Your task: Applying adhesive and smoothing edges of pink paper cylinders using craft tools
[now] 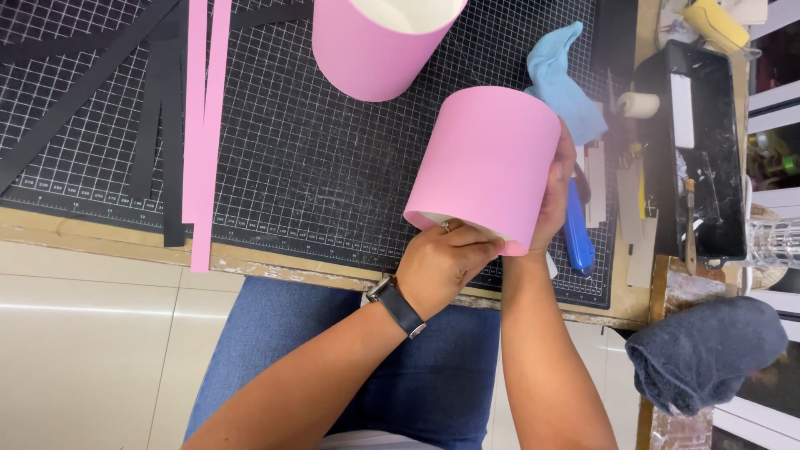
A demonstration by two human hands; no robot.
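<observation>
Overhead, the head view shows both hands holding a pink tube (487,162) tilted above the black cutting mat (333,167) on the bench (100,229). Left hand (442,262) grips its near rim; right hand (557,196) clasps its far side. A second pink tube (375,46) and pink strips (202,125) lie beyond, a blue cloth (562,79) just beside.

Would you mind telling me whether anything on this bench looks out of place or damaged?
The pink paper strips overhang the mat's front edge, and the table edge looks chipped. The pink cylinder held in both hands looks intact.
</observation>
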